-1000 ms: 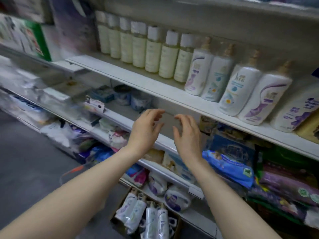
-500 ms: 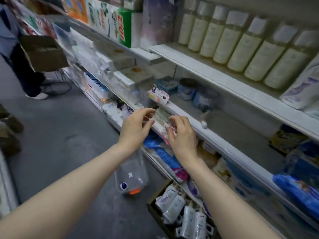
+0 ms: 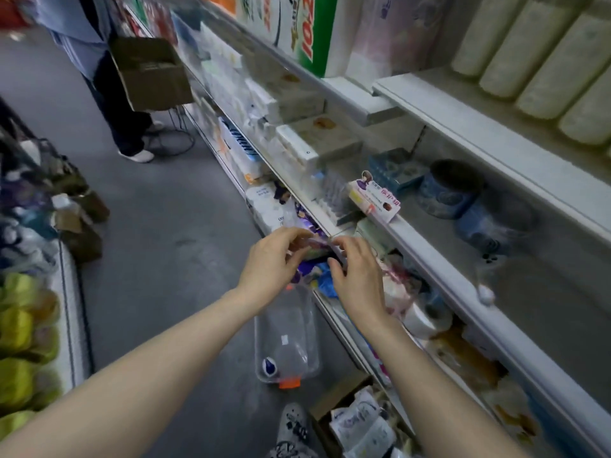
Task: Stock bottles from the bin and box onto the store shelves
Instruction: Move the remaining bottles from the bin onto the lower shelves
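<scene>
My left hand (image 3: 269,261) and my right hand (image 3: 355,279) meet at the front edge of the middle shelf (image 3: 446,285), fingers pinched on a small purple-and-green packet (image 3: 314,250) between them. Below my wrists a clear plastic bin (image 3: 297,312) with an orange latch stands on the floor, holding one item with a blue mark. An open cardboard box (image 3: 334,396) at the shelf's foot holds several white bottles (image 3: 360,421). Pale bottles (image 3: 542,61) line the upper shelf at the top right.
A person stands up the aisle beside a brown cardboard box (image 3: 148,74) on a wire stand. Blue tubs (image 3: 446,190) and a pink-labelled carton (image 3: 373,200) sit on the middle shelf. Yellow-green packs (image 3: 20,325) fill the rack at left. My patterned shoe (image 3: 294,424) is by the box.
My view has swung left and down along the aisle. Both hands dropped from open in front of the shelves to the shelf edge and closed on the small packet.
</scene>
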